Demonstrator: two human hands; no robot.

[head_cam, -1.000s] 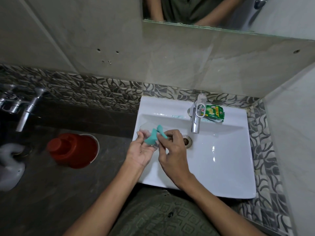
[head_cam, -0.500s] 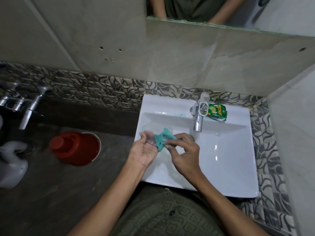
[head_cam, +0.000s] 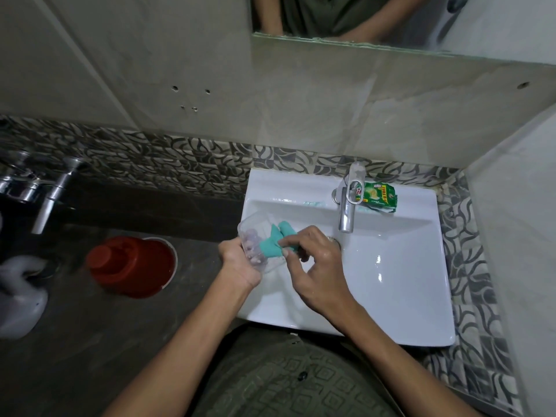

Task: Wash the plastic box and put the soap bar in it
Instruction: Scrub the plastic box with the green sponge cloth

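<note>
The plastic box (head_cam: 255,239) has tipped up; left hand (head_cam: 237,260) grips it, right hand (head_cam: 316,266) fingers pinch the teal cloth (head_cam: 272,243) inside.

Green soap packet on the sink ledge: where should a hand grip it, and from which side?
Grip the green wrapped soap packet across its front and back long edges, coming from above on its right half. It lies flat on the white sink ledge, and the chrome tap crowds its left end.
</note>
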